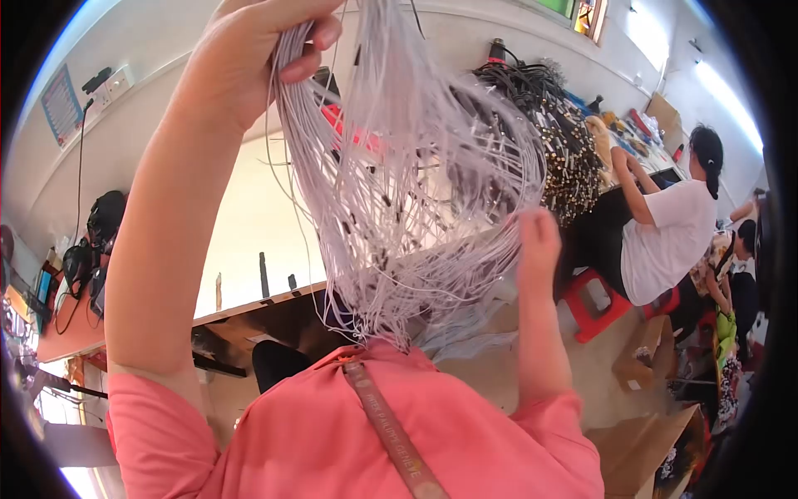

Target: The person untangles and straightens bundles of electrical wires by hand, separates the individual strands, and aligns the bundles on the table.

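A large tangled bundle of thin grey wires [416, 191] hangs in front of my chest, with small dark bits along many strands. My left hand [291, 37], raised at the top left, has its fingers wrapped round a thick hank of these wires. My right hand [540, 237] is lower, at the right edge of the bundle, fingers curled in where strands gather against it. It is slightly blurred. Behind the wires, a white tabletop [249, 224] and a red object [349, 129] are partly hidden.
A big heap of black cables [565, 133] with metallic ends lies on the table's right part. A seated person in a white shirt [673, 241] works beyond, near a red stool [594, 303]. Cardboard boxes [644, 353] stand at right. Black bags [104, 220] are at left.
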Demonstrator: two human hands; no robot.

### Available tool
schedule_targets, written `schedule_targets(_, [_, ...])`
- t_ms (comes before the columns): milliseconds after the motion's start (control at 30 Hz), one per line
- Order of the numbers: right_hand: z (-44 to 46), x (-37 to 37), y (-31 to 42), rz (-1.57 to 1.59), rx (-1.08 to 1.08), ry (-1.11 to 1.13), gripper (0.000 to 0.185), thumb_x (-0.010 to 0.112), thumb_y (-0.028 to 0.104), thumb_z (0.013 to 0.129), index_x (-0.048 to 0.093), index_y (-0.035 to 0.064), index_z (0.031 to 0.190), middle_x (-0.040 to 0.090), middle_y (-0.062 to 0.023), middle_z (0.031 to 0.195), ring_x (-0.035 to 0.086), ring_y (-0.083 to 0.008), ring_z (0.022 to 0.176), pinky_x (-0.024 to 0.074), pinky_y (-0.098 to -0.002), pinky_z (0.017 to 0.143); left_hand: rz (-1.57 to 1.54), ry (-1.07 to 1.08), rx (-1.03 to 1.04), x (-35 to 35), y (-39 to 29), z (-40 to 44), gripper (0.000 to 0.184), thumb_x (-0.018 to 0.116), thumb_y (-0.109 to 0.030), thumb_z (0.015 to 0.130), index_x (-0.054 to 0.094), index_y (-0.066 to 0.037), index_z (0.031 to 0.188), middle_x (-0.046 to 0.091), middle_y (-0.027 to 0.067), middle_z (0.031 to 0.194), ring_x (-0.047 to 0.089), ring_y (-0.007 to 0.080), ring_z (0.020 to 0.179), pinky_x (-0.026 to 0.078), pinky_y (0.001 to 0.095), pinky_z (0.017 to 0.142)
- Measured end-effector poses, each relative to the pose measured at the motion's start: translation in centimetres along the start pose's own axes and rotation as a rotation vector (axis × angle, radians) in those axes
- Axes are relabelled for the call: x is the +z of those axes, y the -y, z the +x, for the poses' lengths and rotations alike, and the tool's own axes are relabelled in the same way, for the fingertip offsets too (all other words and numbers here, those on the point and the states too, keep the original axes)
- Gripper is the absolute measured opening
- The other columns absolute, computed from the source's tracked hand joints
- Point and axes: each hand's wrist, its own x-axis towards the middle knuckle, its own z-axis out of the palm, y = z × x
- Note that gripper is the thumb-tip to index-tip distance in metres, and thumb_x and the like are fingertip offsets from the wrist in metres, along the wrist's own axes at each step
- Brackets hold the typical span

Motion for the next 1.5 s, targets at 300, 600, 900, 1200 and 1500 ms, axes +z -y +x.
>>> schedule_targets(300, [-4.6, -2.4, -3.3, -0.511, 0.037, 0.237, 0.007, 0.054, 0.004, 0.089, 0.059, 0.0017, 0.085, 0.062, -0.0032, 0.078, 0.057, -0.0069, 0.074, 0.0457, -0.023, 0.069, -0.169, 0.049, 0.217, 0.3, 3.2, 1.4, 0.058, 0.054, 0.002, 0.083, 0.032, -0.002, 0.136, 0.057, 0.0127, 0.108, 0.06, 0.0166, 0.08, 0.051, 0.0285, 0.069])
schedule_targets(600, [-3.3, -2.5, -4.9, -0.603, 0.059, 0.448, 0.02, 0.061, 0.007, 0.08, 0.064, 0.004, 0.1, 0.065, -0.0068, 0.097, 0.06, -0.0123, 0.089, 0.0462, -0.0238, 0.08, 0.132, -0.095, 0.125, 0.6, 4.0, 1.3, 0.039, 0.064, -0.001, 0.078, 0.053, 0.002, 0.116, 0.065, 0.013, 0.088, 0.062, 0.0161, 0.073, 0.048, 0.026, 0.065])
schedule_targets(900, [0.5, 11.0, 5.1, 0.089, 0.073, 0.598, 0.018, 0.06, 0.016, 0.085, 0.062, 0.0014, 0.096, 0.062, -0.0064, 0.075, 0.057, -0.0115, 0.07, 0.0463, -0.0287, 0.066, 0.09, -0.141, 0.064, 2.8, 3.2, 0.2, 0.05, 0.063, 0.0, 0.076, 0.046, 0.0, 0.124, 0.064, 0.014, 0.085, 0.059, 0.0141, 0.069, 0.046, 0.0251, 0.059])
schedule_targets(1200, [2.5, 6.8, 5.2, -0.395, -0.207, 0.379, 0.006, 0.062, 0.009, 0.082, 0.065, 0.003, 0.082, 0.061, -0.003, 0.073, 0.055, -0.01, 0.064, 0.0443, -0.0256, 0.061, 0.081, -0.185, -0.018, -2.5, 3.4, -1.1, 0.05, 0.058, 0.006, 0.076, 0.044, 0.002, 0.124, 0.063, 0.013, 0.085, 0.059, 0.0148, 0.07, 0.049, 0.0249, 0.061])
schedule_targets(1500, [0.8, 2.9, 2.2, -0.449, -0.132, 0.326, 0.009, 0.061, 0.01, 0.084, 0.062, 0.0009, 0.083, 0.057, -0.0019, 0.067, 0.052, -0.0099, 0.063, 0.0416, -0.0245, 0.059, 0.022, -0.171, -0.054, -1.1, 4.1, -0.5, 0.046, 0.056, 0.005, 0.08, 0.044, 0.002, 0.124, 0.061, 0.0139, 0.092, 0.059, 0.0174, 0.078, 0.049, 0.0282, 0.07])
